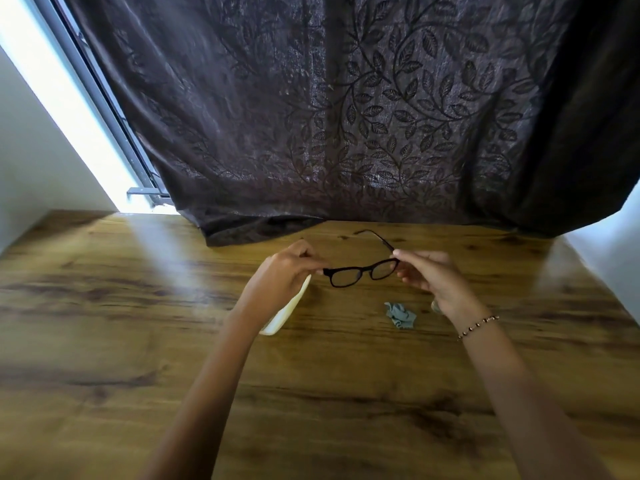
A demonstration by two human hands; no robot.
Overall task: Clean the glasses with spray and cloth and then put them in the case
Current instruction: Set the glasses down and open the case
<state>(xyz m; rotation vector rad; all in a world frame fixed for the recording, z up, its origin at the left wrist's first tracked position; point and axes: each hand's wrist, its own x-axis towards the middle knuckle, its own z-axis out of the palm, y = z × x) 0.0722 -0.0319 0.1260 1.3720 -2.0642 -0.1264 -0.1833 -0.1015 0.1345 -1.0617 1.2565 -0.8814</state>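
Note:
Dark-framed glasses [360,274] hang above the wooden table [138,341], lenses facing me. My left hand [287,268] pinches the frame's left corner. My right hand [426,271] pinches the right corner, where one temple arm sticks out open toward the curtain. A crumpled grey cloth [400,315] lies on the table below the glasses. A cream glasses case [287,311] lies under my left wrist, partly hidden. A small pale object [435,305], mostly hidden behind my right wrist, may be the spray bottle.
A dark leaf-patterned curtain [346,116] hangs behind the table and drapes onto its far edge. A bright window strip and frame [86,109] run along the left. White walls flank both sides.

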